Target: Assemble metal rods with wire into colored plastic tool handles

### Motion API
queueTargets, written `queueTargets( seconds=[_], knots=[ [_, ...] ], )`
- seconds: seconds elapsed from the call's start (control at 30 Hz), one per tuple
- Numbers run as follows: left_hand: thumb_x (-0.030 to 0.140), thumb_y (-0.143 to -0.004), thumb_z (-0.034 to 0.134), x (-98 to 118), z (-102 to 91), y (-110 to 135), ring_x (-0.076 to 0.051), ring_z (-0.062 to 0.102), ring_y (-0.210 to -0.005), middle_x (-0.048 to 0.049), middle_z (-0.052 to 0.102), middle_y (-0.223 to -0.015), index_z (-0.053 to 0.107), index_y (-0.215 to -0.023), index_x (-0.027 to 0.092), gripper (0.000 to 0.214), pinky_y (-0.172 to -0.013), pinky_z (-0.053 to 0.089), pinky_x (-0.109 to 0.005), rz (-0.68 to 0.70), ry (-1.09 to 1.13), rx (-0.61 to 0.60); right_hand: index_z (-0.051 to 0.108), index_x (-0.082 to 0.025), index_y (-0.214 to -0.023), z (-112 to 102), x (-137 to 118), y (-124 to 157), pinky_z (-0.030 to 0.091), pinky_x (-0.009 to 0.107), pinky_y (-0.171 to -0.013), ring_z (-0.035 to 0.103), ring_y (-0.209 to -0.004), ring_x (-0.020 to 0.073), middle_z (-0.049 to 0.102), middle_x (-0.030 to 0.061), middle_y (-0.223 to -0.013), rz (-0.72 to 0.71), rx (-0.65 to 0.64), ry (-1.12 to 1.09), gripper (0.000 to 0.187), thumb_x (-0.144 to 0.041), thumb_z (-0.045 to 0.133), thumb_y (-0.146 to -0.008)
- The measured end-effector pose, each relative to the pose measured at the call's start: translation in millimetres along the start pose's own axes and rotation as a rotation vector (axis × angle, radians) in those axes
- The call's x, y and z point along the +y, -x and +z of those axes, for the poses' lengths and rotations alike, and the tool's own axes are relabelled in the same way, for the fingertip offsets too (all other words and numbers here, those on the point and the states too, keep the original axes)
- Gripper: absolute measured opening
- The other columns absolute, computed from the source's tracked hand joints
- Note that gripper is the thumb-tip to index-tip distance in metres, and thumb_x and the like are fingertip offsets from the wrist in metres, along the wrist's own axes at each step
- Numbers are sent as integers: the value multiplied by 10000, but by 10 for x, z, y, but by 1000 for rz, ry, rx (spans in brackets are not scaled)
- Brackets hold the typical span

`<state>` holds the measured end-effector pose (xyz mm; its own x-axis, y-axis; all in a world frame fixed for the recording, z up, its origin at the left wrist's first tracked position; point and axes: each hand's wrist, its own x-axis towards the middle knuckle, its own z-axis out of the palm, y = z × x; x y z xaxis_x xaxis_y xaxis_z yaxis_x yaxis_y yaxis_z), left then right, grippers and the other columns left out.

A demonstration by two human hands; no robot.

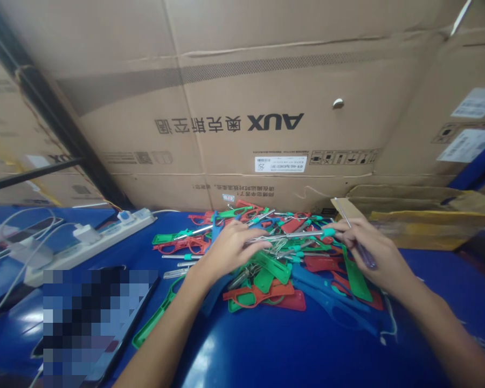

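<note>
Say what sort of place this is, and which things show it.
Probably a small assembly workshop: coloured plastic parts lie heaped on a blue table, the right hand holds what looks like a screwdriver, and printed cardboard stands behind.

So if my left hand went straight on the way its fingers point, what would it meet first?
Probably the teal piece on the metal tube that your left hand seems to hold, just before your right hand, though depth is unclear.
</note>
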<state>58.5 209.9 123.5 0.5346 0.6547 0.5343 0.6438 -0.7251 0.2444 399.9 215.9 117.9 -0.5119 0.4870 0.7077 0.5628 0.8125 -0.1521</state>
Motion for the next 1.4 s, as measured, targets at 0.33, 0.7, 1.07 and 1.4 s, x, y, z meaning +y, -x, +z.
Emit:
queueTargets(
  seconds=[0.33, 0.7, 1.07, 1.4],
  knots=[
    [442, -1095, 463, 56, -24, -13, -227, 724, -882, -54, 798, -956, 736, -1161, 228, 353, -845, 497, -379, -46, 40, -25, 427, -257, -854, -23, -8, 21, 636, 391, -844, 700, -1110, 247, 684, 81, -1075, 2, -2, -45, 285, 20, 489, -878],
    [417, -1099, 447, 129, -93, 2, -132, 558, -499, 59, 629, -633, 691, -1121, 236, 305, -513, 382, -260, -132, 131, -38, 437, -268, -817, -125, -101, -86, 611, 360, -722, 763, -973, 268, 760, 56, -1018, 20, 32, -12, 254, -34, 502, -892],
    [345, -1104, 430, 156, -63, -13, -108, 471, -509, 49, 550, -628, 647, -837, 217, 367, -546, 326, -294, -103, 105, 34, 444, -276, -829, -100, -96, -54, 605, 349, -744, 762, -1025, 267, 742, 33, -937, 29, 47, -7, 257, -39, 526, -885],
    [360, -1096, 473, 136, -14, 14, -122, 557, -495, 0, 733, -695, 766, -1154, 208, 335, -504, 394, -297, -29, 106, 239, 450, -268, -812, -110, -70, -26, 610, 356, -716, 775, -1035, 295, 688, 23, -859, 52, 61, 5, 234, -73, 536, -908]
  ],
)
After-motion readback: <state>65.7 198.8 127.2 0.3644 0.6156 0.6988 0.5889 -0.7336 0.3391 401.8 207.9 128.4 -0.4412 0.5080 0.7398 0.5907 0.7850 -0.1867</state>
